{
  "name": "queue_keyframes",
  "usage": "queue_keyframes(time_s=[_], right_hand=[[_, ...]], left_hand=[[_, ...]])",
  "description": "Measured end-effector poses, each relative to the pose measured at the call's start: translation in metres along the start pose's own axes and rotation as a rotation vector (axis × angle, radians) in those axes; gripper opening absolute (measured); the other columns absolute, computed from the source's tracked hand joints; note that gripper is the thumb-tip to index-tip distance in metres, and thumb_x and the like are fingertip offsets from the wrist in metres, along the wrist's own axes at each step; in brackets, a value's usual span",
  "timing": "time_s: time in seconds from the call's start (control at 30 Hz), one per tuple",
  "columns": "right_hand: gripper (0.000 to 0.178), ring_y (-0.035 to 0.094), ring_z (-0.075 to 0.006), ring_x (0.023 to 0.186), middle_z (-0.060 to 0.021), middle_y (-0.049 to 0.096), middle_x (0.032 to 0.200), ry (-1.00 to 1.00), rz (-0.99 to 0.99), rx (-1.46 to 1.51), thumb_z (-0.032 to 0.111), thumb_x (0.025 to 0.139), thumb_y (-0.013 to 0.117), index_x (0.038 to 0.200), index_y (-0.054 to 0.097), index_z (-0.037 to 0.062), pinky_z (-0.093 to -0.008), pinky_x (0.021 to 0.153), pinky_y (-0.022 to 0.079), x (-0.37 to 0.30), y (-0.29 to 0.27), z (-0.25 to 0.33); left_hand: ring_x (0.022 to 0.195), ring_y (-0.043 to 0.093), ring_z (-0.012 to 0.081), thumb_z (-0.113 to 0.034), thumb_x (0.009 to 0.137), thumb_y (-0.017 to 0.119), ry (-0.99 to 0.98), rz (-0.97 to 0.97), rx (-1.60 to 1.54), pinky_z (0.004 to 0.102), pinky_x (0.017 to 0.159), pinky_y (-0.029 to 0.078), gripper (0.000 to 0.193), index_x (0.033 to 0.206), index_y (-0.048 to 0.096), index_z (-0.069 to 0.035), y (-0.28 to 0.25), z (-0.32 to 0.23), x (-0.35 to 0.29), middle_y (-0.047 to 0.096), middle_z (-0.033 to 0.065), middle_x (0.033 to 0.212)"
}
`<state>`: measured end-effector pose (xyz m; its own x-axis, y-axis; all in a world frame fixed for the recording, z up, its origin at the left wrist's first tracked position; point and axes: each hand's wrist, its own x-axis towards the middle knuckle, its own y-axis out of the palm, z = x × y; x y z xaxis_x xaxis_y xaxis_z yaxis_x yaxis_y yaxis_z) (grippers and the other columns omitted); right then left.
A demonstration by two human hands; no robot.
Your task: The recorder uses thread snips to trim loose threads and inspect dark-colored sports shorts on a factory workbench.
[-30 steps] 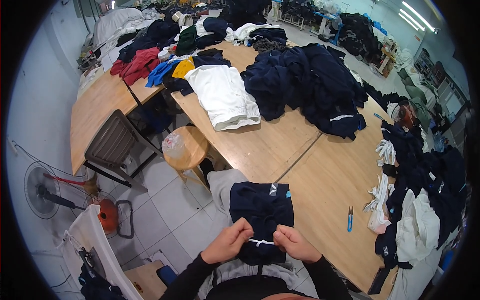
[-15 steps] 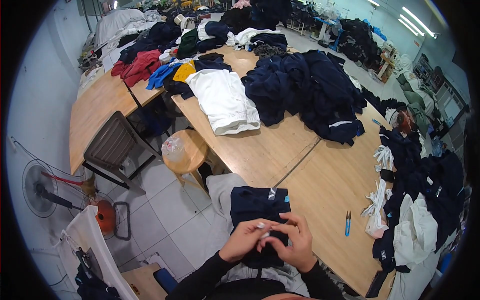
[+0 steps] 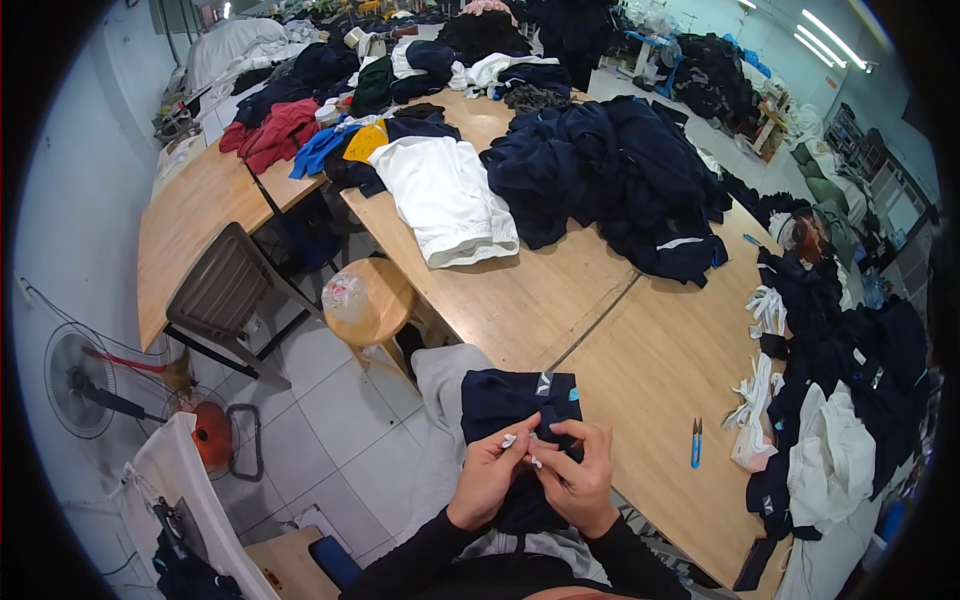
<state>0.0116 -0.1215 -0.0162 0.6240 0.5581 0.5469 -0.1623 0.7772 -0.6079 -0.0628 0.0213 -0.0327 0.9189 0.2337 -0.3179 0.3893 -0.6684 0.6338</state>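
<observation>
A folded navy garment [image 3: 510, 393] lies across my lap, with a small white-and-grey label and a light blue tag near its far edge. Above it my left hand [image 3: 488, 482] pinches a thin white cord [image 3: 509, 440] between thumb and fingers. My right hand [image 3: 582, 482] meets it fingertip to fingertip, closed on the same cord, whose white end shows below the fingers. Most of the cord is hidden by the fingers. To the right on the table lies a pair of blue thread snips [image 3: 696, 443], apart from both hands.
White shorts [image 3: 445, 200] and a large navy clothing heap [image 3: 610, 180] cover the table's far part. Bundled white cords [image 3: 757, 400] and more garments line the right edge. On the left stand a wooden stool [image 3: 375, 300], a chair [image 3: 225, 290] and a fan [image 3: 80, 380].
Both hands have turned slightly, and the fingertips have drawn closer around the white cord. More of its white ends shows now. The garment stays on my lap.
</observation>
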Motion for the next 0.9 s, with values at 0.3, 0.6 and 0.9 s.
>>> queue_keyframes(time_s=[0.3, 0.6, 0.9], right_hand=[[0.012, 0.061, -0.0227, 0.086, -0.0102, 0.075, 0.095, 0.166, -0.044, 0.517, 0.013, 0.103, 0.073, 0.094, 0.076, 0.0047, -0.0345, 0.075, 0.048, -0.002, -0.002, 0.013], [0.017, 0.062, -0.0239, 0.065, -0.0098, 0.065, 0.077, 0.132, 0.133, 0.513, 0.007, 0.103, 0.069, 0.088, 0.069, -0.0002, -0.0348, 0.061, 0.047, -0.004, 0.004, 0.016], [0.008, 0.057, -0.0306, 0.064, -0.0108, 0.060, 0.075, -0.037, 0.204, 0.387, 0.001, 0.091, 0.078, 0.089, 0.071, 0.0014, -0.0397, 0.060, 0.045, -0.009, 0.002, 0.022]], left_hand=[[0.078, 0.072, 0.0096, -0.018, 0.108, 0.070, 0.122, -0.107, 0.293, 0.0235, 0.066, 0.054, 0.022, 0.116, 0.079, 0.000, -0.022, -0.020, 0.003, 0.077, 0.0043, 0.092], [0.070, 0.072, 0.0284, 0.003, 0.088, 0.076, 0.828, -0.319, 1.050, 0.0355, 0.061, 0.054, 0.017, 0.102, 0.081, -0.006, -0.019, -0.008, 0.015, 0.073, 0.0114, 0.087], [0.066, 0.070, 0.0270, -0.008, 0.096, 0.076, 0.726, -0.373, 1.098, 0.0362, 0.058, 0.050, 0.005, 0.096, 0.080, -0.004, -0.035, -0.005, 0.033, 0.072, 0.0117, 0.081]])
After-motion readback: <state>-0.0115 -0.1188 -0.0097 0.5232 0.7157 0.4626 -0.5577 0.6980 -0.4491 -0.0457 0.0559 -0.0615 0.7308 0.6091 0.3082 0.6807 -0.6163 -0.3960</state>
